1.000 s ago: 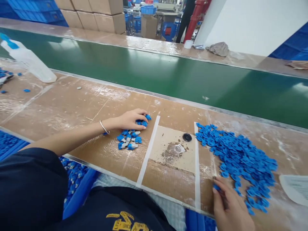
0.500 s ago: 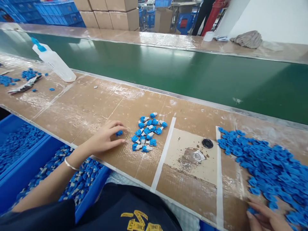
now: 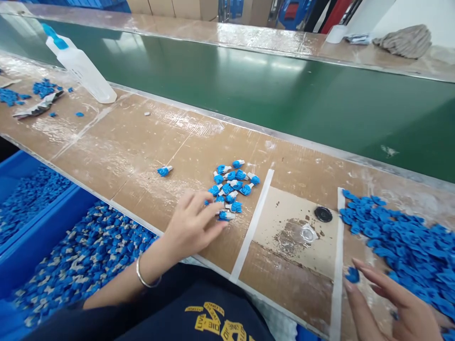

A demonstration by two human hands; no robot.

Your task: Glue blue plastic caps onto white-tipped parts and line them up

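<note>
Vivid blue with pale grey stubs on the clustered pieces (image 3: pixel 230 183) near the centre; the same mix, speckled, inside the blue bin (image 3: pixel 10 277) at eight o'clock. Solid blue on the loose heap (image 3: pixel 401 237) between three and four, likewise on the single pinched piece (image 3: pixel 352 274) at four. Glossy deep green along the belt (image 3: pixel 227 71) at twelve. Brown with whitish streaks across the surface (image 3: pixel 131 156) at nine. Lighter tan, spotted dark brown, on the card panel (image 3: pixel 322 258) at four, with white on the flanking tape strips (image 3: pixel 252 227) and black on the disc (image 3: pixel 323 214). Navy on the shirt (image 3: pixel 177 289) at six, yellow on its lettering (image 3: pixel 208 323). Cloudy white on the bottle (image 3: pixel 87 71) at ten, bright blue on its nozzle (image 3: pixel 59 41).
</note>
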